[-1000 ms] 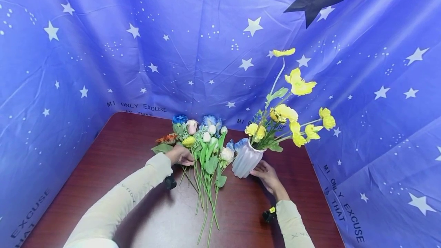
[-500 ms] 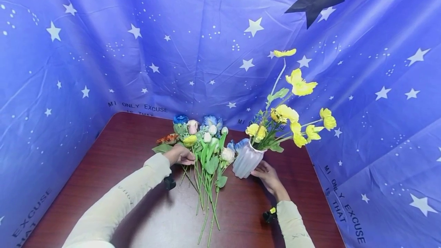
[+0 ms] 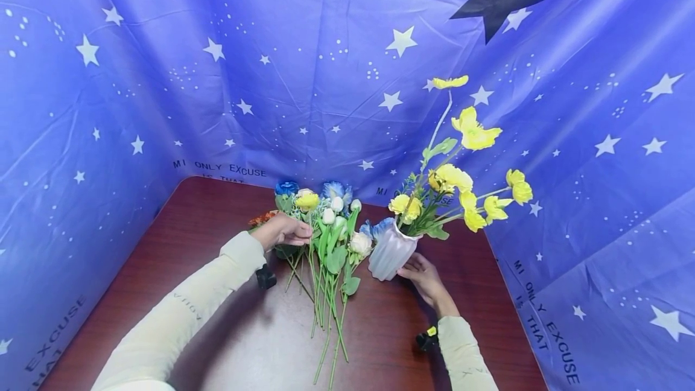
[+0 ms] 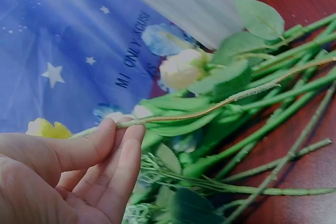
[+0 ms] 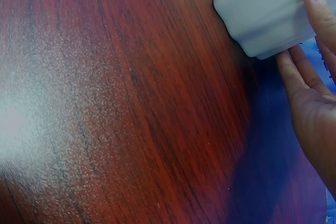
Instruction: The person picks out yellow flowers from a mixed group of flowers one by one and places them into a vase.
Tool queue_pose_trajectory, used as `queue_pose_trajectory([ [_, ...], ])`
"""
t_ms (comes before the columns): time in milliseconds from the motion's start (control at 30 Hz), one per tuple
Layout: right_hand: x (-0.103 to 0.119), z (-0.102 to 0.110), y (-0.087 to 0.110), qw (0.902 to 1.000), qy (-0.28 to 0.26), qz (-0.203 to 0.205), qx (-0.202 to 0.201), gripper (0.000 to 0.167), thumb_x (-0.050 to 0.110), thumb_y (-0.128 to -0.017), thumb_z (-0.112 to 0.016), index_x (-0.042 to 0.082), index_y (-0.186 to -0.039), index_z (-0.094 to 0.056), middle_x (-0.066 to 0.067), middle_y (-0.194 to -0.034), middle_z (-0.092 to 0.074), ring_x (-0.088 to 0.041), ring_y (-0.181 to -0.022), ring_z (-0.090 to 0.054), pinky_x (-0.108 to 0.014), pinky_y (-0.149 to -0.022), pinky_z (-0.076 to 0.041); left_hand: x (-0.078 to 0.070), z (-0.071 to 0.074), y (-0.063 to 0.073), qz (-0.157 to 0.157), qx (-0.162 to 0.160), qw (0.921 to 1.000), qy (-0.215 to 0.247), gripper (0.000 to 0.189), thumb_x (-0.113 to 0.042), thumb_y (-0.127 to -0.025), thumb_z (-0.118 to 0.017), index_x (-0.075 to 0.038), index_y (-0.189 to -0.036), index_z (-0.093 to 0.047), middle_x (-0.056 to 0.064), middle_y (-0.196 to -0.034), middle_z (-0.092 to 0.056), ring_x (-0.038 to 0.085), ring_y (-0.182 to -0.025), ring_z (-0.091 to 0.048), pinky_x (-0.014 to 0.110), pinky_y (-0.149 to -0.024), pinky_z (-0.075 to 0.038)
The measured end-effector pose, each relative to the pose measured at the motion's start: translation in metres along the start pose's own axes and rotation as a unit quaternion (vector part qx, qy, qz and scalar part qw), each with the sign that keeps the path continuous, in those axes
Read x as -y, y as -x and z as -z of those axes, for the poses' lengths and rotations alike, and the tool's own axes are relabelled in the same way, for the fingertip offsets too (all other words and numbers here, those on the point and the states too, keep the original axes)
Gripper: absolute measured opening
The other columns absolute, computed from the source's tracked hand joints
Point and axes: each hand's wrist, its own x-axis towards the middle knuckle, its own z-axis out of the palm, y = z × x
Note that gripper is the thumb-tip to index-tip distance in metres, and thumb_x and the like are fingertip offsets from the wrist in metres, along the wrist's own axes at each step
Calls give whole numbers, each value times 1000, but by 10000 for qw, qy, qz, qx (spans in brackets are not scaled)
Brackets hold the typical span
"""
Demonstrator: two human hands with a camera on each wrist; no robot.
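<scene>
My left hand pinches the thin stem of a yellow flower between thumb and fingertips, just above the flower pile. The flower's head peeks past the hand in the left wrist view. My right hand holds a pale ribbed vase low on its right side. In the right wrist view its thumb lies along the vase wall and the other fingers reach under or behind it, partly hidden. Several yellow flowers stand in the vase, leaning right. The vase looks tilted in the head view.
Between the hands lie white tulips, a cream rose, a blue flower and an orange flower, their green stems pointing toward me. The dark red wooden table meets a blue starry cloth at back and sides.
My left hand has lifted slightly with the yellow flower, whose head has moved up and right, now overlapping the pink rose. The right hand and vase stay in place.
</scene>
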Motion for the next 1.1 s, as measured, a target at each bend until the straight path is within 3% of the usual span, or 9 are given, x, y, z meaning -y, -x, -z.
queue_pose_trajectory([
  [100,0,1,1,10000,3,34,56,52,-19,-88,-62,5,-133,-49,7,-111,-66,-6,-105,-66,-21,-90,-59,-8,-1,4,-53,57,9999,86,43,6,-99,-59,11,-140,-52,25,-129,-66,9,-74,-72,30,-97,-60],
  [167,0,2,1,9999,8,81,118,51,-19,-89,-62,6,-132,-50,8,-111,-66,-5,-105,-66,-20,-90,-59,-11,-1,3,-131,21,9997,222,41,8,-98,-60,12,-138,-53,25,-123,-69,11,-72,-72,28,-93,-62],
  [267,-1,2,1,9996,-3,176,201,49,-19,-89,-62,9,-128,-52,8,-111,-67,-6,-105,-66,-20,-90,-59,-15,0,3,-247,20,9991,335,41,8,-97,-60,12,-138,-53,17,-98,-78,11,-71,-72,25,-87,-63],
  [367,-2,3,0,9995,-20,230,224,49,-19,-89,-61,12,-125,-54,7,-111,-67,-6,-104,-66,-21,-90,-59,-20,1,2,-332,120,9986,389,43,7,-98,-59,11,-140,-51,3,-83,-78,9,-73,-72,26,-92,-62],
  [567,-1,2,0,9997,-65,196,107,48,-19,-88,-62,14,-123,-56,7,-110,-68,-6,-104,-67,-21,-89,-60,-34,7,6,-397,380,9980,302,45,4,-100,-57,7,-144,-48,12,-110,-77,8,-81,-72,29,-101,-58],
  [700,-2,3,0,9997,-28,198,111,49,-20,-88,-62,13,-124,-55,7,-110,-67,-6,-104,-66,-21,-89,-60,-43,10,10,-450,592,9969,273,45,4,-101,-55,7,-145,-46,2,-91,-79,7,-79,-72,35,-113,-50],
  [833,-3,2,0,9997,-42,166,153,49,-19,-88,-62,12,-125,-54,7,-110,-67,-6,-104,-66,-21,-89,-60,-51,15,13,-585,851,9943,254,45,6,-102,-52,10,-146,-44,2,-95,-78,7,-79,-71,41,-119,-41],
  [1000,-3,2,-1,9998,-33,119,128,50,-19,-88,-62,10,-127,-53,7,-110,-67,-6,-104,-66,-21,-90,-60,-65,21,21,-788,1085,9909,141,47,8,-102,-50,11,-148,-40,18,-128,-69,7,-85,-72,38,-116,-45],
  [1100,-3,2,-1,9999,-35,102,61,50,-20,-88,-62,8,-128,-52,6,-111,-67,-6,-104,-66,-21,-89,-60,-76,21,27,-816,1156,9898,133,48,8,-102,-50,11,-149,-39,15,-117,-74,8,-85,-72,33,-109,-53],
])
